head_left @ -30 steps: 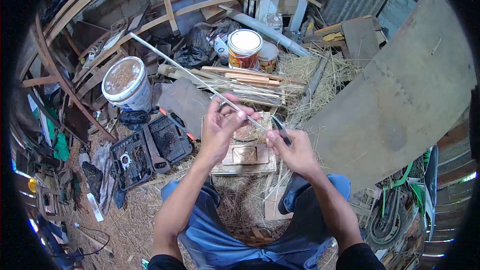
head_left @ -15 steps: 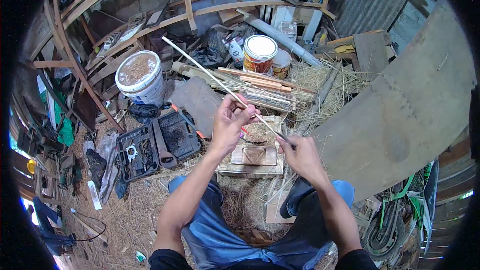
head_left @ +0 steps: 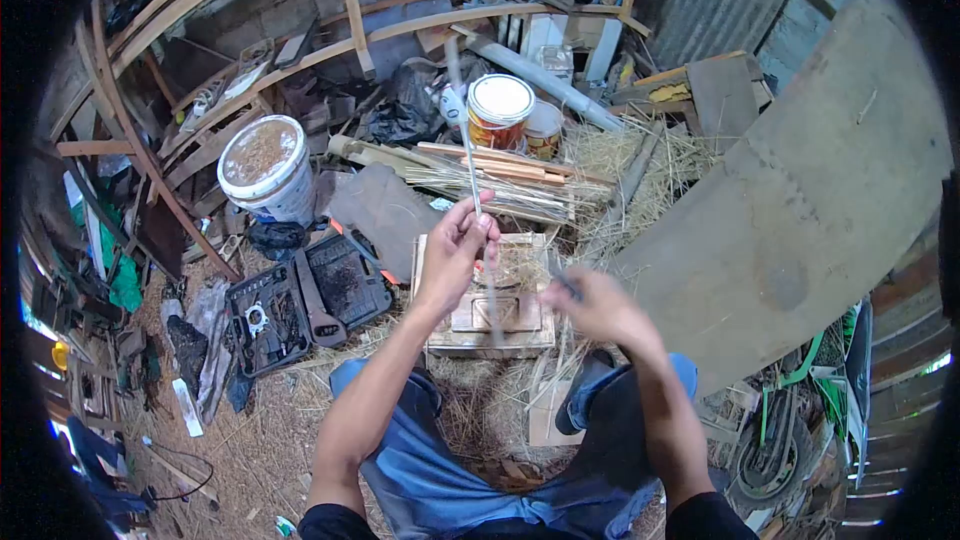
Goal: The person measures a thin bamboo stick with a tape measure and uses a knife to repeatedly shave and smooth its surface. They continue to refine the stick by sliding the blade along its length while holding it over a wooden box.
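Observation:
My left hand [head_left: 456,252] pinches a long thin bamboo strip [head_left: 465,135] that now points almost straight away from me, its near end blurred over a small wooden block [head_left: 488,292] in front of my knees. My right hand [head_left: 592,306] is blurred, off the strip, and seems to grip a dark knife handle [head_left: 563,283]. A bundle of split strips [head_left: 500,180] lies on the straw just beyond the block.
A white bucket of sawdust [head_left: 264,168] stands at left, two paint cans [head_left: 500,108] at the back. An open black tool case [head_left: 300,302] lies left of my knee. A large grey board [head_left: 800,180] leans on the right. Straw and scrap wood cover the ground.
The strip has swung from a far-left slant to nearly upright in my left hand. My right hand has let go of the strip's near end and moved slightly right.

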`<state>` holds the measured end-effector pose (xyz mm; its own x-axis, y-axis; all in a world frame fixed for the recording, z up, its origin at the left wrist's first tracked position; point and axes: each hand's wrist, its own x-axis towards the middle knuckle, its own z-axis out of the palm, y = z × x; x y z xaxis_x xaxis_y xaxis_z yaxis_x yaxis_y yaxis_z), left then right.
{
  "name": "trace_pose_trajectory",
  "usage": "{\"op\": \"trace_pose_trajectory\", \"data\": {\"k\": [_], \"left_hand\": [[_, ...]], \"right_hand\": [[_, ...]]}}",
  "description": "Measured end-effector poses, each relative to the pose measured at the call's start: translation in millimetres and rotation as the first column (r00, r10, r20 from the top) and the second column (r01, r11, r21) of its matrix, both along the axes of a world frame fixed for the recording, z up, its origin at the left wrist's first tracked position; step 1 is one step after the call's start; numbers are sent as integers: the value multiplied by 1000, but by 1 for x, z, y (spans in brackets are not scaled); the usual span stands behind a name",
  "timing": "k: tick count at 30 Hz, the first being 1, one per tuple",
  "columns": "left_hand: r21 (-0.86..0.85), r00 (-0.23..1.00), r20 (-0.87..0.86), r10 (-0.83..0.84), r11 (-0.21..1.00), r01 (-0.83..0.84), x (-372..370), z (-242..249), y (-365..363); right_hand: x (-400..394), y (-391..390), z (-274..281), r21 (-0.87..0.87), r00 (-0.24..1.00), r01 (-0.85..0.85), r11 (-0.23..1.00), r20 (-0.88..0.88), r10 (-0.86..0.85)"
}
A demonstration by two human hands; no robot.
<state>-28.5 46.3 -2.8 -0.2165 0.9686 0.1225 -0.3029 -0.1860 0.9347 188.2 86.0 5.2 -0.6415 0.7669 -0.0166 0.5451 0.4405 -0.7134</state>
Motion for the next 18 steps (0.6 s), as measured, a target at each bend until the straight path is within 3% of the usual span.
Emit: {"op": "trace_pose_trajectory", "data": {"k": [1, 2, 4, 5, 8, 9, 11, 12, 14, 16, 18], "left_hand": [[7, 994, -109, 7, 1000, -7, 1, -2, -1], [5, 997, -71, 2, 1000, -2, 4, -3, -2], [-33, 997, -79, -27, 999, 25, 13, -1, -8], [-72, 995, -92, -43, 997, 36, 17, 1, -12], [-129, 992, -67, -109, 987, 100, 24, 12, -19], [-134, 989, -65, -130, 984, 121, 25, 13, -21], [-155, 986, -50, -156, 977, 147, 27, 16, -24], [-133, 984, 5, -178, 975, 177, 29, 17, -25], [-107, 975, 67, -210, 971, 216, 31, 22, -28], [-102, 968, 76, -238, 964, 245, 32, 26, -32], [-95, 954, 107, -282, 952, 292, 34, 26, -34]], "right_hand": [[11, 9, 2, 66, 999, 42, 997, 22, -44], [16, 17, 5, 65, 998, 55, 996, 28, -57], [23, 27, 14, -298, 957, 237, 925, -95, -276], [26, 25, 17, -297, 956, 245, 923, -86, -282], [23, 16, 21, -62, 960, 251, 966, 145, -240], [25, 17, 10, -68, 960, 250, 966, 151, -238], [31, 18, -9, 207, 977, 162, 965, 101, -186], [28, 14, -4, 198, 978, 160, 967, 104, -183], [18, 3, 28, -203, 954, 205, 958, -177, -242], [12, -6, 60, -193, 950, 281, 940, -86, -301], [11, -6, 57, -179, 933, 355, 918, 11, -358]]}}
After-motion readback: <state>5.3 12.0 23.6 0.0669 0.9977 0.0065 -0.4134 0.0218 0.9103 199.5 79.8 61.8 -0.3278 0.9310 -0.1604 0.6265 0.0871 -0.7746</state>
